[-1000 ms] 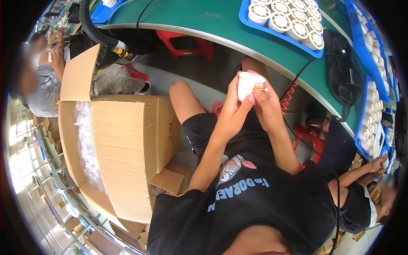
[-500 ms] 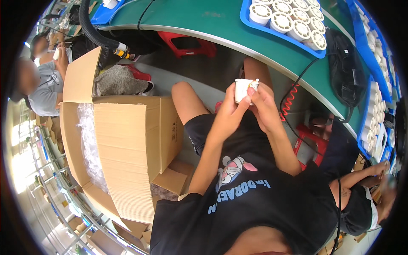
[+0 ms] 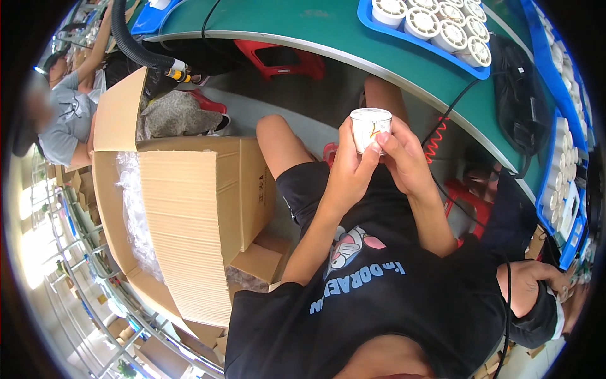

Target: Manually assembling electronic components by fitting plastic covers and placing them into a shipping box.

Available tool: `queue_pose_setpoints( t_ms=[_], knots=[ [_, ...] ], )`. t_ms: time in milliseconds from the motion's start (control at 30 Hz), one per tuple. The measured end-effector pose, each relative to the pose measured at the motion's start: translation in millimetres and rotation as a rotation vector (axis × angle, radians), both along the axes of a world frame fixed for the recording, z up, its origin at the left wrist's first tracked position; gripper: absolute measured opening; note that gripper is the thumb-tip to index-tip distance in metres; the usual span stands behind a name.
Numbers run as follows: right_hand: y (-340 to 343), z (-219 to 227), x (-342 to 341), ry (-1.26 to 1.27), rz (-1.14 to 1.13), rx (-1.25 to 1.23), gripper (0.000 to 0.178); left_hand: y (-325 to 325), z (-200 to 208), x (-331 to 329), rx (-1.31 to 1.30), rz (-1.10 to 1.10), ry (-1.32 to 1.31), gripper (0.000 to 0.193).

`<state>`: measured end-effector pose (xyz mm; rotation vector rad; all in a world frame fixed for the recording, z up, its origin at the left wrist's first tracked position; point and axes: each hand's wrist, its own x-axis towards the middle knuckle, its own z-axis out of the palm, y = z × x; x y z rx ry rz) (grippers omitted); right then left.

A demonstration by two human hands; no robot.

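A white, round, cup-shaped part with a flat top and a small orange-red mark on its side is held between both my hands, above my lap. My left hand is closed round its left side, thumb at the lower front. From the other side my right hand grips it, with the thumb against the front near the mark. The fingers behind the part are hidden.
A green table curves across the far side, bearing a blue tray of similar white parts. A black pouch lies right of it. At my left stands an open carton with clear plastic inside. Red stools stand beneath the table.
The white part has turned in my hands; its round top and marked side now show more. At the left, a person in grey has raised an arm.
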<state>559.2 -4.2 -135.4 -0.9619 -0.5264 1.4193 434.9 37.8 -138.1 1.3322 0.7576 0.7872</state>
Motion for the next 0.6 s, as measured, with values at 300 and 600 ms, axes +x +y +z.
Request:
queue_pose_setpoints(
  t_ms=[300,600],
  knots=[
    [-3.3,-14.0,0.0,0.127,-0.017,-0.055,0.035,3.6,0.6,-2.1,-0.044,-0.022,0.169,0.055],
    [-0.5,1.6,13.4,-0.083,0.079,0.081,0.05,8.4,20.3,-12.6,-0.104,-0.168,0.029,0.067]
  ],
)
